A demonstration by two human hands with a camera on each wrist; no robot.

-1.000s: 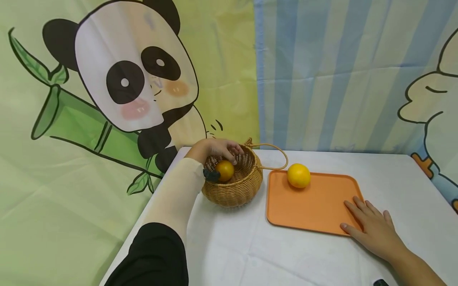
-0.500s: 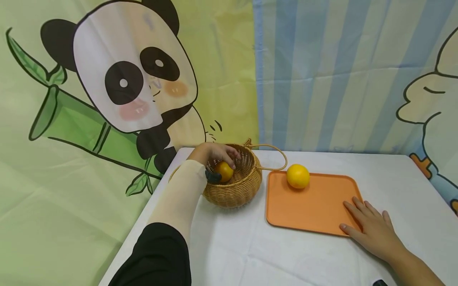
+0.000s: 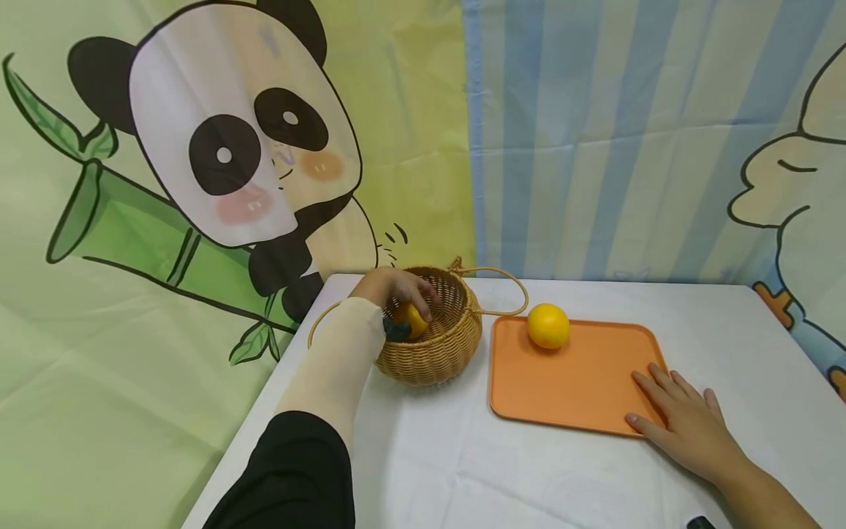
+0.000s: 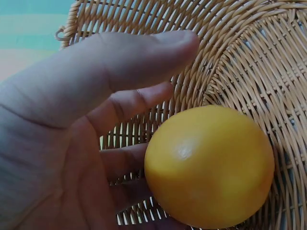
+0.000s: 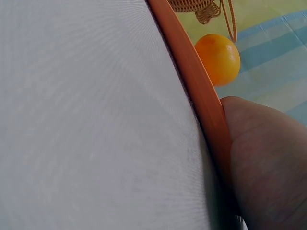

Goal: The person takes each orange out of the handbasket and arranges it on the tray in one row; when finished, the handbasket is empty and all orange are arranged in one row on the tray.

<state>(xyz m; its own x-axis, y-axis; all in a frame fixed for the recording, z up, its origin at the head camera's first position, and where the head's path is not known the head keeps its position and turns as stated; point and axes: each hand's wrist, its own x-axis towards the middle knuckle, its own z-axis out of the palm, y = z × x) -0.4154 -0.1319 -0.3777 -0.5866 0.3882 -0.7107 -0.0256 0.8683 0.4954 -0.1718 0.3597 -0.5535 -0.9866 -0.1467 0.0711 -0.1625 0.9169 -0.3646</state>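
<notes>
With the left hand (image 3: 399, 286) loosely spread, reaches beside an orange (image 4: 211, 167) inside the wicker basket (image 3: 432, 361); with the right hand (image 3: 692, 426) stretched out, rests on the tray (image 3: 571, 378) bearing a second orange (image 3: 548, 326).

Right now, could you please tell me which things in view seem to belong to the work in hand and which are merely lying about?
Likely in the work:
wicker basket, by the left hand
fruit in the basket, beside that hand
orange tray, touched by the right hand
fruit on the tray

Just surroundings:
panda curtain
striped curtain
white tabletop
</notes>
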